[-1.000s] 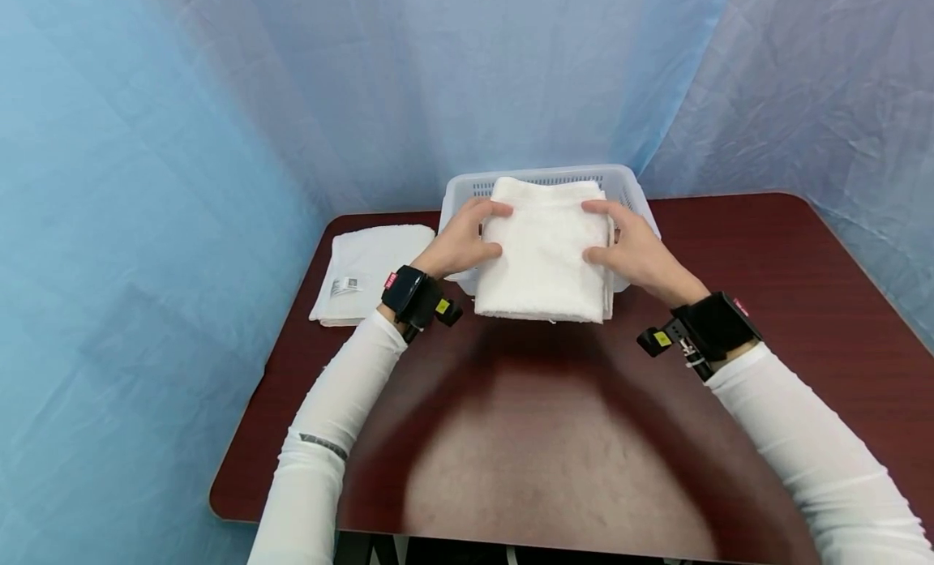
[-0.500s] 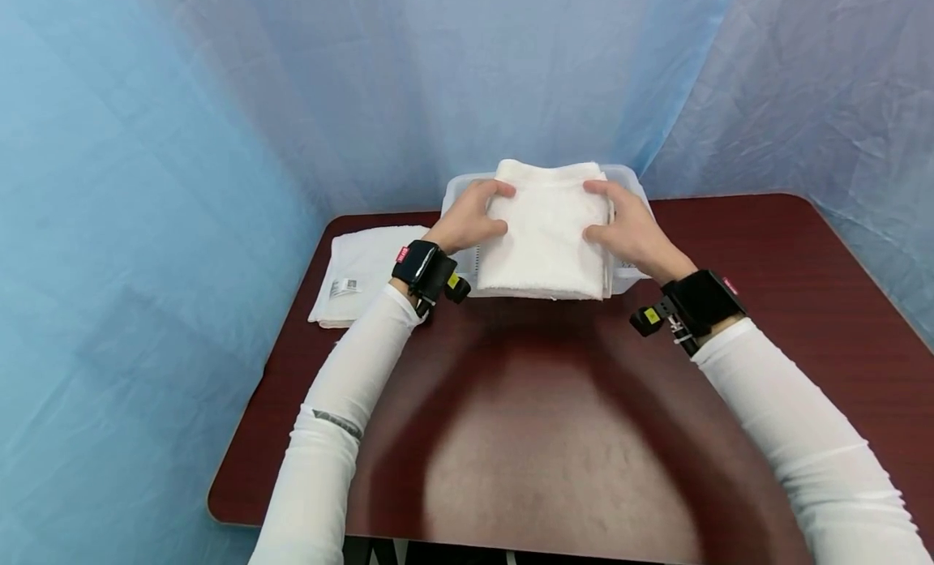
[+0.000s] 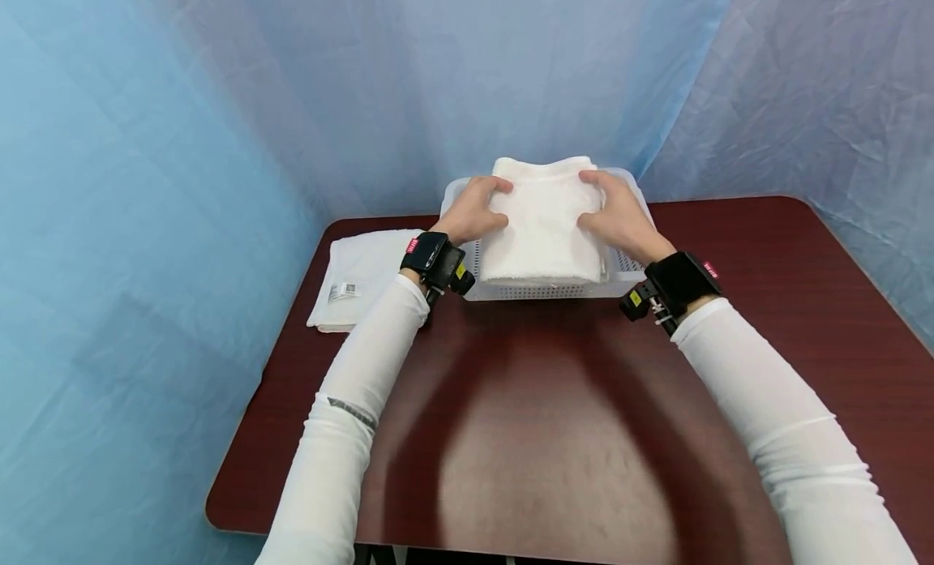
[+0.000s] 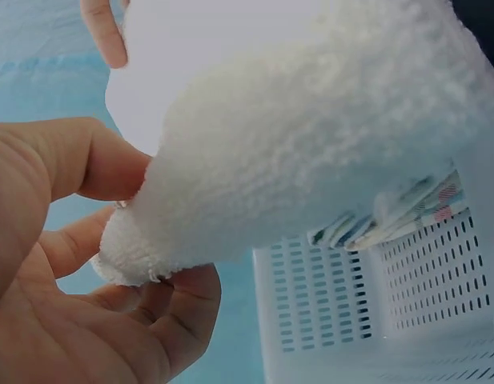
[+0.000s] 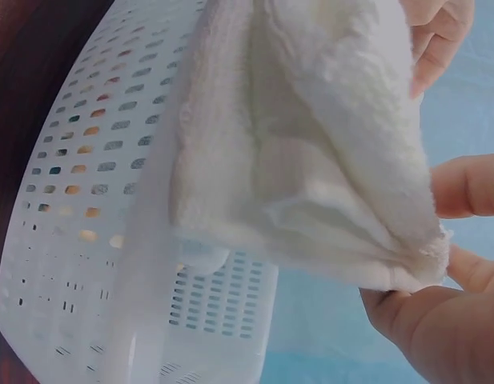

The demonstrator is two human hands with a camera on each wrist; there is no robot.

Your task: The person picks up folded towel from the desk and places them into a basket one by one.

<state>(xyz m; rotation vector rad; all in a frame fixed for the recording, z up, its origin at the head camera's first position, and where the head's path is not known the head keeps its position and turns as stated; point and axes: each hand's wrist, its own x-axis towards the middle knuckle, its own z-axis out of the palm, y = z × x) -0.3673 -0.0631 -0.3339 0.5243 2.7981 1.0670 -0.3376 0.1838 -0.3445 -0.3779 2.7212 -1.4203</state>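
Observation:
A folded white towel (image 3: pixel 543 224) is held over the white plastic basket (image 3: pixel 554 293) at the back of the table. My left hand (image 3: pixel 470 216) grips its left edge, thumb on top and curled fingers underneath, as the left wrist view shows. On the opposite edge my right hand (image 3: pixel 620 214) pinches the folded layers between thumb and fingers. Inside the basket, a patterned cloth (image 4: pixel 415 212) shows in the left wrist view; the towel hides most of the rest. From the right wrist, the towel (image 5: pixel 311 176) hangs just above the basket's rim (image 5: pixel 146 264).
Another folded white towel (image 3: pixel 361 277) with a printed label lies on the table's left side, partly behind my left wrist. The dark red-brown table (image 3: pixel 554 435) stretches toward me. Blue curtains (image 3: pixel 511 79) hang right behind the basket.
Both hands have carried the towel away from me, farther over the basket. The basket's front wall now shows below the towel. The towel at left has stayed in place.

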